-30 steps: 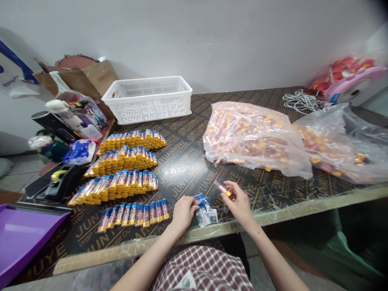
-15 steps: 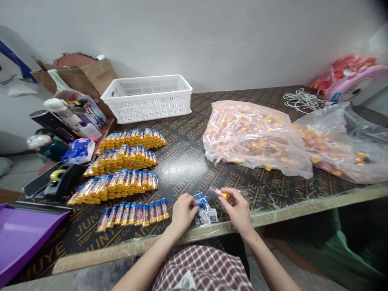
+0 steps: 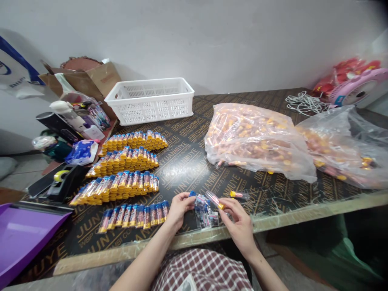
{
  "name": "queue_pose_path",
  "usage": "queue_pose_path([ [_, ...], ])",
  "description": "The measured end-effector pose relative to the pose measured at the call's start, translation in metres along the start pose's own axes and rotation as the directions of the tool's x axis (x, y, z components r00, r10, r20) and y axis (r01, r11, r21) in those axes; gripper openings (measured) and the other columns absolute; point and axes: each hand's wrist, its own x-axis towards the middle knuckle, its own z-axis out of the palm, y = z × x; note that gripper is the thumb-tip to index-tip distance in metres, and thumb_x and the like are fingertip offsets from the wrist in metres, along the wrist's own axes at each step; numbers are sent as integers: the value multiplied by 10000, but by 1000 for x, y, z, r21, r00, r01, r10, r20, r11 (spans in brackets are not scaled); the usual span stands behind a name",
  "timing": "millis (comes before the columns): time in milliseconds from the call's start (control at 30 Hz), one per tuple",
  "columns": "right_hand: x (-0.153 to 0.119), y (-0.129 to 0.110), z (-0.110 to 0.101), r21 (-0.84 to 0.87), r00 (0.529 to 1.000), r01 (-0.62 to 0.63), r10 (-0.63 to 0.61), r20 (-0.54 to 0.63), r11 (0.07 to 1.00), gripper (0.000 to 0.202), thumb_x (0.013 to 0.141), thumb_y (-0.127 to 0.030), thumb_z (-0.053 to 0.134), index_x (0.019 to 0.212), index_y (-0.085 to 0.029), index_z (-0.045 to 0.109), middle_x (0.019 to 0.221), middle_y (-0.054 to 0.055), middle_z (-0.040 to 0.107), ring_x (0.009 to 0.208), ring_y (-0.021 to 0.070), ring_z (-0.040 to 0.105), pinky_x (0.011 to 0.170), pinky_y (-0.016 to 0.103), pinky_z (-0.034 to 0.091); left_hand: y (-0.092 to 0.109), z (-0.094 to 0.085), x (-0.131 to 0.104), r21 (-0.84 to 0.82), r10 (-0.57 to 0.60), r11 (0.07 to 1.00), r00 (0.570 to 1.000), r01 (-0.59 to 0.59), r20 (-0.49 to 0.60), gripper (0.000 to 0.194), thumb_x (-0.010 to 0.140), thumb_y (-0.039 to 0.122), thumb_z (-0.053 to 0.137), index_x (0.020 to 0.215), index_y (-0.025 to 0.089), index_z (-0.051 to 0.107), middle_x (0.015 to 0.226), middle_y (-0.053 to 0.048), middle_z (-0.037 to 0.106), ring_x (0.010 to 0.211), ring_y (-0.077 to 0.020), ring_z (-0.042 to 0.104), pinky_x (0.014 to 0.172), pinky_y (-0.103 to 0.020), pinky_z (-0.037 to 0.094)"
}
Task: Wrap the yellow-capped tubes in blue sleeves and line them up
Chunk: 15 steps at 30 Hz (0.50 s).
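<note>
My left hand (image 3: 181,205) is closed in a pinch on a clear printed sleeve (image 3: 192,194) with a blue end. In my right hand (image 3: 238,221) is a small clear tube (image 3: 214,199) with a yellow cap, gripped at the cap end and tilted towards the left hand. The two are close but apart. Between my hands lies a pile of loose clear printed sleeves (image 3: 208,218) with blue parts. Another yellow-capped tube (image 3: 239,195) rests on the table just beyond my right hand. A row of blue-and-yellow sleeved tubes (image 3: 133,215) lies left of my left hand.
Behind that row, stacked sleeved tubes (image 3: 121,186) stand in several bands. A white basket (image 3: 151,107) is at the back. Large plastic bags of tubes (image 3: 257,141) lie to the right. A tape dispenser (image 3: 62,182) and purple dustpan (image 3: 27,238) are at left; a pink fan (image 3: 357,87) stands far right.
My left hand has lifted a blue-ended sleeve off the pile. The tube in my right hand has come slightly left and down. The view has shifted a little.
</note>
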Motion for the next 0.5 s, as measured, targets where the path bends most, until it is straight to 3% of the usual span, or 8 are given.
queue_pose_path([
  [100,-1,-1,1,-7,1000,-4,4,4,1000,221,834,-222,554,1033,-243,645,1054,78,585,982,201,570,759,302,520,-2,-1,1,88,33,996,999,-34,18,289,614,391,711,685,131,605,643,-10,596,554,-98,523,587,-237,425],
  [167,-1,-1,1,-7,1000,-5,5,3,1000,220,832,-220,557,1032,-245,646,1054,75,584,979,197,572,761,300,519,-5,-1,0,306,113,943,990,-132,81,288,703,419,636,632,141,609,610,-6,561,559,-111,502,578,-245,404],
  [233,0,-1,1,0,1000,-5,5,-3,1000,217,831,-220,559,1029,-245,644,1059,74,583,980,196,572,765,299,519,-8,-1,-2,602,264,734,949,-314,174,304,784,387,563,596,154,616,626,-14,546,618,-135,504,610,-260,393],
  [300,0,-1,1,8,1000,-10,10,-3,1000,217,831,-221,558,1030,-244,642,1068,75,580,983,197,571,764,299,521,-12,-1,-4,814,405,373,868,-445,289,253,824,321,536,649,176,647,702,-28,555,718,-160,510,665,-275,389],
  [367,0,-1,1,11,1000,-8,8,-1,1000,219,833,-218,555,1032,-247,640,1069,73,581,984,196,571,764,299,521,-17,-1,-5,885,464,51,796,-462,389,164,836,268,531,782,205,673,784,-39,561,784,-176,500,696,-288,386],
  [433,1,-1,1,5,1000,0,0,0,1000,224,833,-212,554,1037,-251,639,1064,69,584,983,193,571,770,300,518,-21,-1,-5,883,472,-117,757,-454,452,156,843,231,521,884,217,670,820,-49,562,795,-183,491,698,-299,388],
  [500,1,0,0,-7,1000,11,-11,-4,1000,225,832,-207,554,1036,-251,640,1058,68,588,978,193,573,771,302,517,-23,-2,-5,869,496,-124,728,-480,473,180,849,204,502,900,217,674,840,-56,569,805,-187,490,713,-310,390],
])
